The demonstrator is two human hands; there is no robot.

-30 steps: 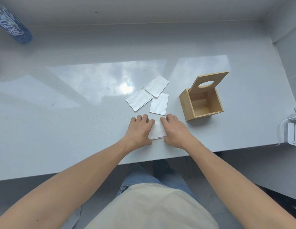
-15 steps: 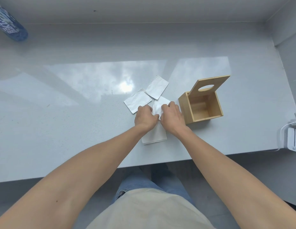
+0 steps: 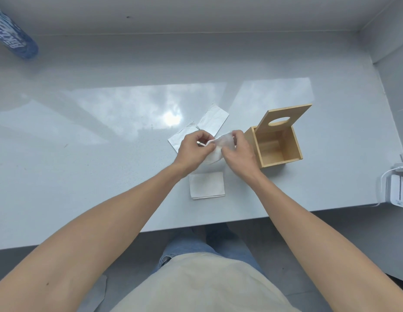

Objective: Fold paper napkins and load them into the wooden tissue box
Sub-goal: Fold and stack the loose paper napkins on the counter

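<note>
— Grey countertop (image 3: 87, 176), glossy, with bright window light reflected across its middle. What lies nearest the person?

— At the near edge, about six o'clock from the hands, a folded napkin (image 3: 206, 185) lies flat, a neat rectangle, touching neither hand.

— And the hands?

— Close together just beyond it, lifted off the surface. The left hand (image 3: 192, 152) and the right hand (image 3: 237, 152) both pinch one held napkin (image 3: 219, 145) between thumb and curled fingers. The paper is crumpled and loose, its upper part stretched between the two sets of fingertips, the rest hanging down between the palms.

— Where is the box?

— At three o'clock from the hands, just beside the right hand, stands the wooden tissue box (image 3: 278, 146). Its cavity looks bare as far as I can see. The lid (image 3: 283, 117), with its oval slot, stands tilted back from the far rim.

— Any more paper?

— Two flat napkins farther out. The left napkin (image 3: 180, 139) lies at eleven o'clock, partly hidden behind the left hand. The far napkin (image 3: 212, 120) lies at twelve o'clock, corner nearly touching the other.

— And at the edges?

— A white charger (image 3: 398, 193) with a cable sits at the counter's right edge, at four o'clock. A blue bottle (image 3: 13, 37) is far off at ten o'clock, against the back wall.
</note>
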